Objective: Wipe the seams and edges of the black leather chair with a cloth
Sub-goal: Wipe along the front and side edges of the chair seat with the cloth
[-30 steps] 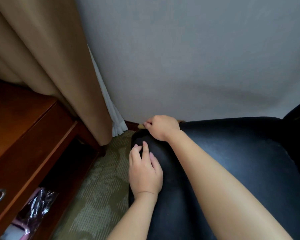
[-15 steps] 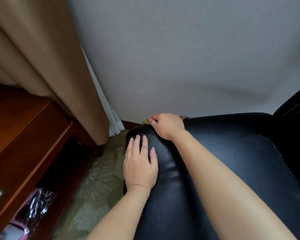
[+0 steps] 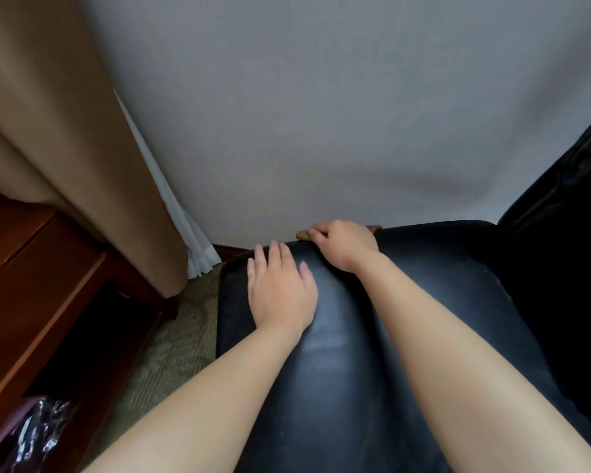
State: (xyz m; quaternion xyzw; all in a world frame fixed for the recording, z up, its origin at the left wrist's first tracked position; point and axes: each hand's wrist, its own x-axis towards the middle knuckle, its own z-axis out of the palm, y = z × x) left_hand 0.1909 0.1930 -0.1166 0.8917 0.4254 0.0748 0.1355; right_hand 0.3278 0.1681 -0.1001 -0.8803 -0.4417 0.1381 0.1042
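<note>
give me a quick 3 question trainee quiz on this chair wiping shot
1. True or false: the left hand lies flat with straight fingers on the black chair.
2. Which hand grips the cloth at the chair's far edge by the wall? A) left B) right C) neither
3. Fill in: left of the chair, a tan ______ hangs down to the carpet.

Key:
1. true
2. B, the right hand is curled round it; only a small brownish bit of cloth shows.
3. curtain
</note>
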